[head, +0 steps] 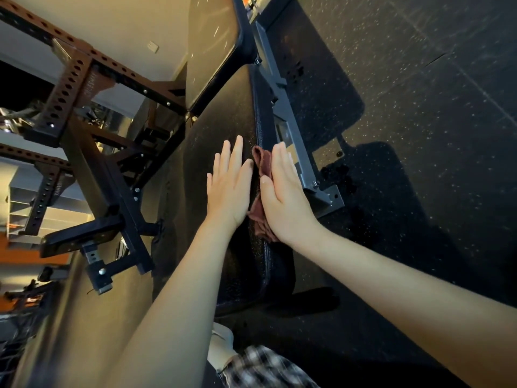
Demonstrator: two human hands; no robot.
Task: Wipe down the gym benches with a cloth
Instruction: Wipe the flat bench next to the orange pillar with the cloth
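The view is tilted. A black padded gym bench (223, 113) runs up the middle of the frame, its seat pad nearest me and a second pad beyond it. My left hand (230, 186) lies flat on the seat pad with straight fingers. My right hand (282, 191) presses a dark red cloth (260, 166) against the pad's right side edge, fingers straight. The cloth shows between my two hands and below my right palm; the rest of it is hidden.
The bench's grey steel frame (288, 130) runs along its right side over dark speckled rubber flooring (419, 79). A brown and black perforated rack (81, 88) stands to the left with a black bracket (98, 264) sticking out. My checked clothing (265, 368) shows at the bottom.
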